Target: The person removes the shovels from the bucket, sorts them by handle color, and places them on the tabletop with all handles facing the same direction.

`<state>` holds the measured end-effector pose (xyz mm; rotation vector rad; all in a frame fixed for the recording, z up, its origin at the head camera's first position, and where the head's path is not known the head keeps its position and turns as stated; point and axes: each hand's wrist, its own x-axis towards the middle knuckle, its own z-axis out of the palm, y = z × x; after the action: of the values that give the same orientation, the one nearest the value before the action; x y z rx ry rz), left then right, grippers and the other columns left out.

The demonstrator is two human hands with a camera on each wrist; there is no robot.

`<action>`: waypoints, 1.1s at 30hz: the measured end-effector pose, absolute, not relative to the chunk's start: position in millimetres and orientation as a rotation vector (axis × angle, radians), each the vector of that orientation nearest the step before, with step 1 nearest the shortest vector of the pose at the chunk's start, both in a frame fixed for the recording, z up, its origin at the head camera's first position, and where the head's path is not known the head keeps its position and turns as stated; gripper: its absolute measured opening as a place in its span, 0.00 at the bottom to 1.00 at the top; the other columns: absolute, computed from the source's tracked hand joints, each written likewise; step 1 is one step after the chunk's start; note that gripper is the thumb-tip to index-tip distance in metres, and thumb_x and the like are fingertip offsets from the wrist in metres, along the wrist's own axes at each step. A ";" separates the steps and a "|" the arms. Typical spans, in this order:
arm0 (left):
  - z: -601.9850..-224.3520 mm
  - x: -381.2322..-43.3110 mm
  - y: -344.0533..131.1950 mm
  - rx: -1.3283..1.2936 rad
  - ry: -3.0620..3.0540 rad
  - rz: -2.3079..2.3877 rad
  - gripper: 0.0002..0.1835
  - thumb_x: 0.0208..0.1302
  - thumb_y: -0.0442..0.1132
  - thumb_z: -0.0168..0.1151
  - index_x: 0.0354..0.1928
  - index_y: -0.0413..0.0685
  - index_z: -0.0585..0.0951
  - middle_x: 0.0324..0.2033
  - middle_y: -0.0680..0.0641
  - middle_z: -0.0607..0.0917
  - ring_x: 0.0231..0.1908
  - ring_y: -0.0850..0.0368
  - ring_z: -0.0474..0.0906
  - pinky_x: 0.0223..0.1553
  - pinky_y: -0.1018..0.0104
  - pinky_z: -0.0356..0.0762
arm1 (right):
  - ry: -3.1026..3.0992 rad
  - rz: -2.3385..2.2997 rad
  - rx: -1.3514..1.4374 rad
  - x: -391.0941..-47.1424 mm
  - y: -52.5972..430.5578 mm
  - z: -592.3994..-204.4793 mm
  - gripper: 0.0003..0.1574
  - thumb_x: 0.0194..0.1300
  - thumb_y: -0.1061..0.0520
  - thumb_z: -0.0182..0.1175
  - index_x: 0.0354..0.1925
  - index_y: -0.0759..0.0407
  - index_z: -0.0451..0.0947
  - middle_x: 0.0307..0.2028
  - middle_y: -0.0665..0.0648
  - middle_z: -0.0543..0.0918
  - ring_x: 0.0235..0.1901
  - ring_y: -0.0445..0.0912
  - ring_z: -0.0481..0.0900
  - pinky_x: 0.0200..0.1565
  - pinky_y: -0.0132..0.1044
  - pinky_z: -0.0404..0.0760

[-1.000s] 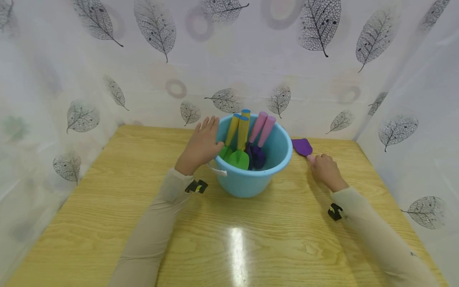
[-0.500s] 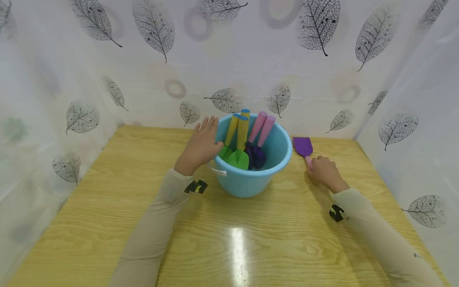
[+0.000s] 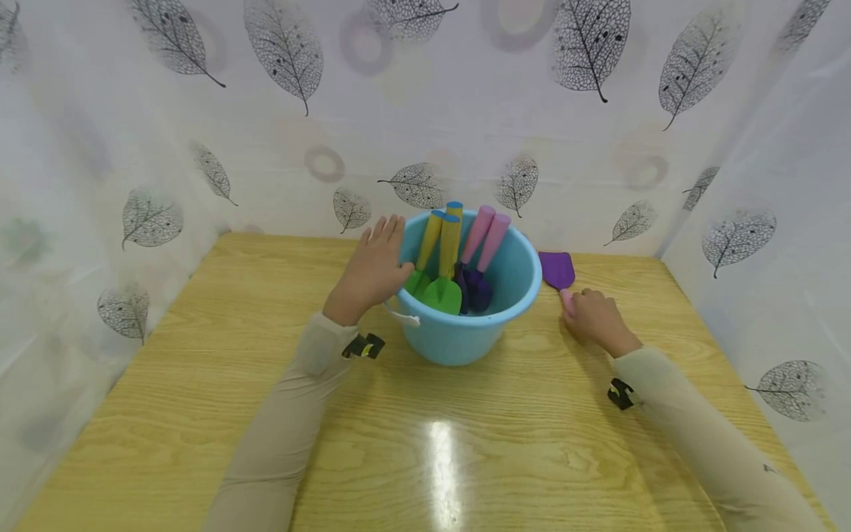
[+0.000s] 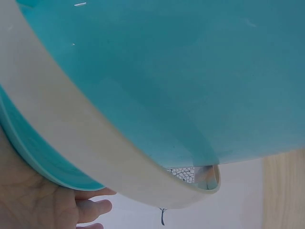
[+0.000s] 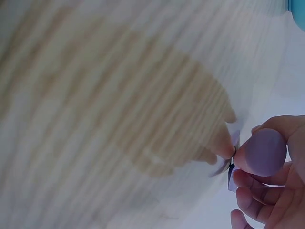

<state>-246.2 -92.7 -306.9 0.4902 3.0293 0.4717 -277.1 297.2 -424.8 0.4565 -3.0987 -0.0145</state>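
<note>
A light blue bucket (image 3: 453,343) stands upright on the wooden table. My left hand (image 3: 372,270) rests with straight fingers against the left of its rim; in the left wrist view the palm (image 4: 33,200) lies by the rim, beside the white bucket handle (image 4: 114,150). Inside stand several toy shovels: green ones (image 3: 442,295) with yellow handles and purple ones with pink handles (image 3: 494,244). To the right of the bucket, my right hand (image 3: 601,321) grips another toy shovel (image 3: 557,270) by its pink handle, its purple blade pointing away. The handle's round end (image 5: 266,152) shows in the right wrist view.
The wooden table (image 3: 425,443) reaches back to a pale curtain (image 3: 425,111) printed with dark leaves, which also hangs along both sides. A bright light reflection lies on the tabletop in front of the bucket.
My right hand and the shovel have shifted slightly left, and the shovel has turned, its blade now showing flatter and wider. The left hand and the bucket have stayed put.
</note>
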 end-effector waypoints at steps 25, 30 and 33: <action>-310.5 -248.2 -92.8 0.486 3.044 0.466 0.38 0.69 0.46 0.44 0.73 0.39 0.40 0.74 0.40 0.43 0.74 0.45 0.34 0.74 0.50 0.33 | -3.139 0.186 0.283 -274.5 302.8 -428.0 0.27 0.67 0.54 0.44 0.13 0.63 0.65 0.15 0.64 0.73 0.18 0.54 0.71 0.26 0.51 0.76; -311.1 -249.4 -92.9 0.483 3.046 0.454 0.38 0.69 0.46 0.44 0.73 0.39 0.40 0.74 0.40 0.43 0.74 0.45 0.34 0.74 0.50 0.34 | -3.171 0.218 0.228 -274.7 305.6 -427.5 0.29 0.69 0.54 0.41 0.11 0.60 0.62 0.15 0.64 0.72 0.18 0.53 0.70 0.25 0.49 0.75; -311.4 -249.7 -92.8 0.484 3.049 0.450 0.39 0.69 0.46 0.44 0.73 0.39 0.41 0.74 0.40 0.43 0.74 0.45 0.34 0.74 0.50 0.34 | -3.177 0.228 0.211 -274.7 307.2 -428.0 0.31 0.71 0.52 0.39 0.11 0.59 0.62 0.15 0.64 0.73 0.18 0.53 0.70 0.26 0.50 0.75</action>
<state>-249.7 -92.8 -311.4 0.4842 3.0488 0.4504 -274.7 307.2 -428.0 0.2106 -3.1766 0.2280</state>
